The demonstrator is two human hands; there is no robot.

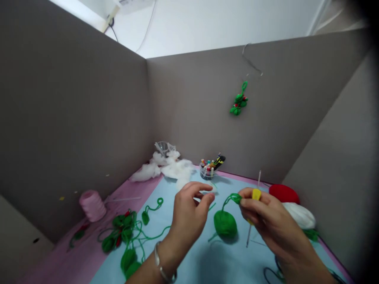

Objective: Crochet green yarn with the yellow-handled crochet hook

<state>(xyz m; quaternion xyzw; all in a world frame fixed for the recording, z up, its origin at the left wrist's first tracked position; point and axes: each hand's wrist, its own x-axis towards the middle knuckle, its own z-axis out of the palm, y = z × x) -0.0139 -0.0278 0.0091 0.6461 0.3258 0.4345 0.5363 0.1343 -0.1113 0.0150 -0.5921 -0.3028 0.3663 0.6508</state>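
My right hand point(268, 215) is closed round the yellow handle of a crochet hook point(256, 194), whose metal shaft sticks out above and below the fingers. Thumb and forefinger of that hand pinch a small piece of green yarn work point(235, 198). A strand runs from it down to a green yarn ball point(225, 225) on the blue sheet. To the left, my left hand point(191, 209) hovers with curved fingers, thumb and forefinger apart and nothing visible between them. A bangle sits on the left wrist.
Green crocheted leaves point(127, 227) with trailing cords lie at left, beside a pink yarn cone point(92, 206). White stuffing point(177, 169) and a pen cup point(208, 171) stand behind. Red yarn point(283, 194) and white yarn point(299, 215) lie at right. A green ornament point(238, 103) hangs on the grey partition.
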